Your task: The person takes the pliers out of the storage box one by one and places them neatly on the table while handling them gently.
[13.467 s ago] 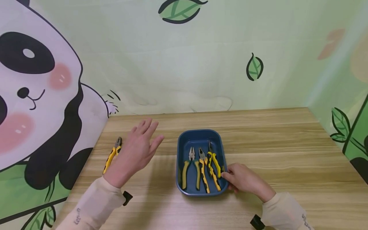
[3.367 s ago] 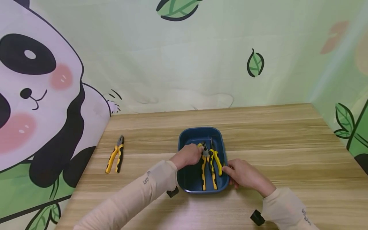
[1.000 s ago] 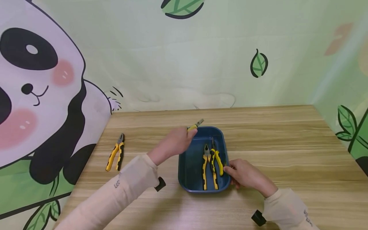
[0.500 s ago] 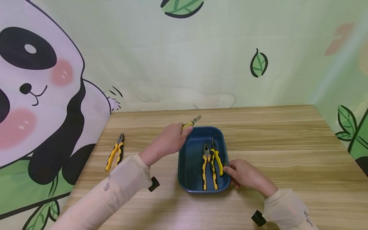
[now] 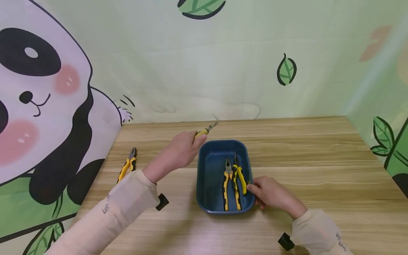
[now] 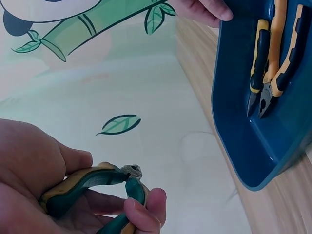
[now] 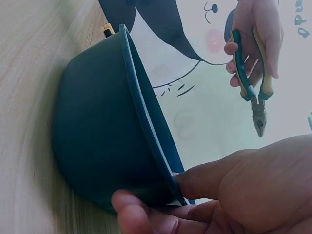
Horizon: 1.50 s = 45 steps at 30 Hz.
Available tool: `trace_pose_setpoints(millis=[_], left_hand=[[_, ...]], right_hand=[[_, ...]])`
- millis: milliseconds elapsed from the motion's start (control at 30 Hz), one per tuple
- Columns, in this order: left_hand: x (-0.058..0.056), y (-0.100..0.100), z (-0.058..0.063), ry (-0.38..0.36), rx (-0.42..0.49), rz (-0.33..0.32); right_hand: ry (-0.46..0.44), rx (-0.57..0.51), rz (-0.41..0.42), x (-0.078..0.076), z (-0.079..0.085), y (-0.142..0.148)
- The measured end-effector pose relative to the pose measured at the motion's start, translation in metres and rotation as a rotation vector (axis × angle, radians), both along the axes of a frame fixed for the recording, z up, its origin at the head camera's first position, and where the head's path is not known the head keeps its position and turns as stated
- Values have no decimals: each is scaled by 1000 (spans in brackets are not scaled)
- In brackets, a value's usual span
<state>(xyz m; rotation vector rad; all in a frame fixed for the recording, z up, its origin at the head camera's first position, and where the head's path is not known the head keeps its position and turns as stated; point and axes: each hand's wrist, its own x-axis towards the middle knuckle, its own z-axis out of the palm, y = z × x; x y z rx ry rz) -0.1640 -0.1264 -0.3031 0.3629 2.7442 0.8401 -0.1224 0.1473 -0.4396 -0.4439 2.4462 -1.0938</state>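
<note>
My left hand holds a pair of combination pliers with green and yellow handles, raised beyond the box's far left corner. Their handles are spread and the fingers curl round them in the left wrist view. The blue box stands on the table. My right hand pinches its right rim, thumb on the edge and fingers against the outer wall. Inside lie orange-and-black pliers and, partly overlapped by them, yellow-and-black needle-nose pliers, both toward the right side.
Another pair of orange-and-black pliers lies at the table's left, its lower handles hidden by my left sleeve. A printed cloth backdrop rises behind the wooden table.
The green-handled pliers, earlier in the box's left side, have been lifted out by my left hand, which has since drifted left and away from me. My right hand stays at the rim.
</note>
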Motion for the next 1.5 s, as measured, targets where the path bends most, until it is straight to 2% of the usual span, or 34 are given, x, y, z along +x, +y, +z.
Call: trace_pose_setpoints(millis=[667,833,1100,1233,1500], left_hand=[[3,-26,13,45,-2,-3],[5,-34,16,79,-7,10],[9,-46,20,88,-27,39],[10,-49,20,92,-41,52],[14,-50,19,147,-85,77]], right_hand=[[-33,21,-17,-1,0,-2],[-44,13,-19,-1,0,-2],[-33,16,-15,-1,1,-2],[-36,21,-18,-1,1,-2],[-44,10,-18,-1,2,-2]])
